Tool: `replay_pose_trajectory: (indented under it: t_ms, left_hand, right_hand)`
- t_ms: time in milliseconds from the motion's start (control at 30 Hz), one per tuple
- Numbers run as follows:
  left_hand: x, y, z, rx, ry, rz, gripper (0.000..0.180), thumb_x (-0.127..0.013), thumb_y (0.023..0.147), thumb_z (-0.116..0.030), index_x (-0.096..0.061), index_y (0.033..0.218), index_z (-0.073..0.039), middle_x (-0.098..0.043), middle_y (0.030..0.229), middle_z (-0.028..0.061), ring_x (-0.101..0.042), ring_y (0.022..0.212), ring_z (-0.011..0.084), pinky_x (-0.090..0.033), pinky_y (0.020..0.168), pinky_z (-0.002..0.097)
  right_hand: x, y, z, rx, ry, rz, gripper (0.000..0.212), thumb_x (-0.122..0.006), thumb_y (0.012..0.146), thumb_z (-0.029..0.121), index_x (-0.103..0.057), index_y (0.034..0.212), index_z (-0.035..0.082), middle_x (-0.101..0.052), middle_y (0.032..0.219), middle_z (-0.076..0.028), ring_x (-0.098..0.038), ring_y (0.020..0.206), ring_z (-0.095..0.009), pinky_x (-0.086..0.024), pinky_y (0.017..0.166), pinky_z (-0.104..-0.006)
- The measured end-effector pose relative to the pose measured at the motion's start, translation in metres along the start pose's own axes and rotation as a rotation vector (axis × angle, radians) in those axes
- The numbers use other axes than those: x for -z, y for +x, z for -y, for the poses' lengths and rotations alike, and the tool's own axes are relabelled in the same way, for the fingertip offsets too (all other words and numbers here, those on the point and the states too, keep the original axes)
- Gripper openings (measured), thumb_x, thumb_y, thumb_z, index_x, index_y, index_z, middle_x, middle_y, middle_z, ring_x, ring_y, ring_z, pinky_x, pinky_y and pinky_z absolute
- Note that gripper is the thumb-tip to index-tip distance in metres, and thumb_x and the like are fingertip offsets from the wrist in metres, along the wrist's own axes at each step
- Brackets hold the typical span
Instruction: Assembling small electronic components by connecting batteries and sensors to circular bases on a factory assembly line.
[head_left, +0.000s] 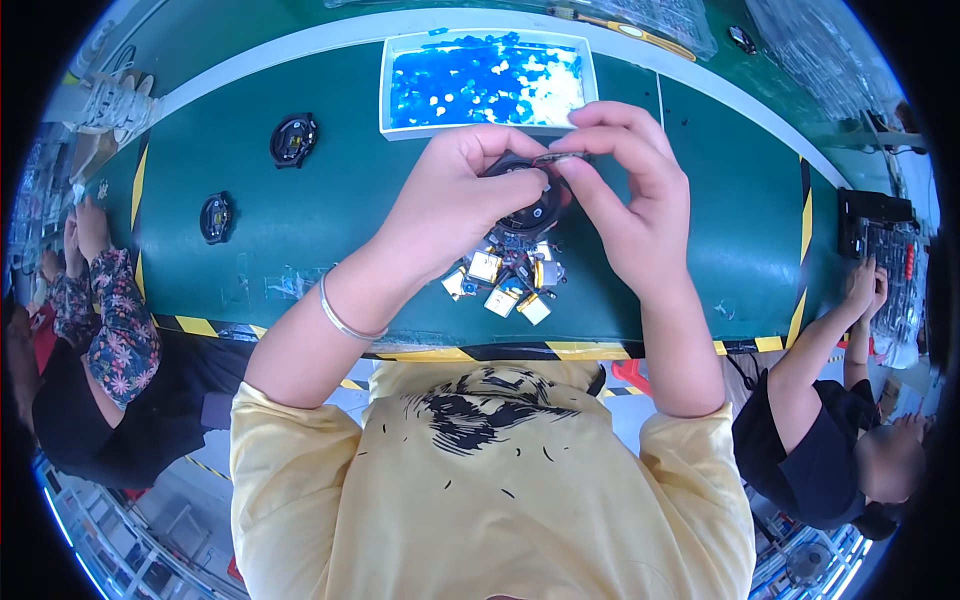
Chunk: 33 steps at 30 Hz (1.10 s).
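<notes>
My left hand (pixel 450 190) grips a round black watch case (pixel 540 213) over the green table, with the thumb lying across its face. Beside it, my right hand (pixel 640 205) pinches a small thin part (pixel 557 157) between thumb and fingers at the upper edge of the case. What kind of part it is cannot be made out. Just below the case lies a pile of small silvery battery cells (pixel 503 300) with dark parts among them. Two more black watch cases, an upper one (pixel 293 141) and a lower one (pixel 216 218), rest on the table to the left.
A white box (pixel 387 95) holding many small blue and white pieces stands beyond my hands. Yellow-and-black tape (pixel 590 350) edges the table. A yellow-handled tool (pixel 640 36) lies at the far side. Co-workers sit at left (pixel 125 330) and right (pixel 810 420).
</notes>
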<state>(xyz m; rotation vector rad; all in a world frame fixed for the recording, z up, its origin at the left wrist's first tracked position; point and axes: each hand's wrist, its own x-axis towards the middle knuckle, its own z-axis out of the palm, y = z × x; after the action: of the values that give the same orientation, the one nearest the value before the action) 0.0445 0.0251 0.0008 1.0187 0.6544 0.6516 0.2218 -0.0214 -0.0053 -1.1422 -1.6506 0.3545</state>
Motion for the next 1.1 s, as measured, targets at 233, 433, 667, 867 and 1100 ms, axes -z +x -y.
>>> replay_pose_trajectory:
  t_ms: [233, 433, 667, 867, 1100]
  left_hand:
    - [0.014, 0.002, -0.008, -0.320, 0.601, -0.086, 0.023, -0.072, 0.083, -0.013, -0.068, 0.101, -0.001, -0.069, 0.093, 0.0049, -0.063, 0.086, 0.0137, -0.051, 0.074, 0.0270]
    - [0.024, -0.009, -0.019, -0.479, 1.230, 0.263, 0.020, -0.075, 0.072, -0.007, -0.070, 0.091, -0.007, -0.063, 0.090, 0.0038, -0.056, 0.085, 0.0212, -0.045, 0.078, 0.0309]
    - [-0.004, -0.014, -0.003, -0.357, 1.408, 0.169, 0.019, -0.077, 0.068, -0.009, -0.065, 0.082, -0.004, -0.060, 0.085, 0.0073, -0.053, 0.084, 0.0269, -0.046, 0.076, 0.0367]
    - [0.007, -0.010, -0.011, -0.155, 1.104, 0.111, 0.016, -0.071, 0.076, -0.003, -0.066, 0.091, -0.003, -0.063, 0.081, 0.0071, -0.061, 0.076, 0.0183, -0.049, 0.070, 0.0297]
    - [0.020, -0.010, -0.022, -0.121, 0.198, 0.109, 0.007, -0.065, 0.088, -0.003, -0.065, 0.094, 0.001, -0.066, 0.088, 0.0040, -0.061, 0.080, 0.0091, -0.049, 0.074, 0.0219]
  right_hand:
    - [0.126, -0.001, -0.012, -0.259, -0.266, 0.140, 0.013, -0.068, 0.078, 0.003, -0.067, 0.091, 0.001, -0.066, 0.105, -0.010, -0.061, 0.100, -0.022, -0.047, 0.087, -0.0308]
    - [0.122, -0.001, -0.017, -0.245, -0.611, -0.058, 0.019, -0.071, 0.080, 0.012, -0.068, 0.096, 0.002, -0.067, 0.102, -0.010, -0.062, 0.100, -0.023, -0.048, 0.083, -0.0323]
    - [0.051, 0.005, -0.003, -0.143, -0.259, 0.410, 0.016, -0.070, 0.077, 0.010, -0.065, 0.089, 0.001, -0.065, 0.086, -0.014, -0.063, 0.083, -0.030, -0.050, 0.074, -0.0359]
    - [0.029, 0.001, 0.000, -0.308, -0.021, 0.526, 0.023, -0.070, 0.077, 0.007, -0.065, 0.098, 0.001, -0.065, 0.090, -0.013, -0.063, 0.080, -0.024, -0.051, 0.073, -0.0334]
    - [-0.017, -0.009, 0.004, -0.425, 0.632, 0.358, 0.079, -0.080, 0.074, 0.008, -0.038, 0.141, 0.012, -0.059, 0.114, -0.007, -0.057, 0.087, -0.011, -0.047, 0.063, -0.0232]
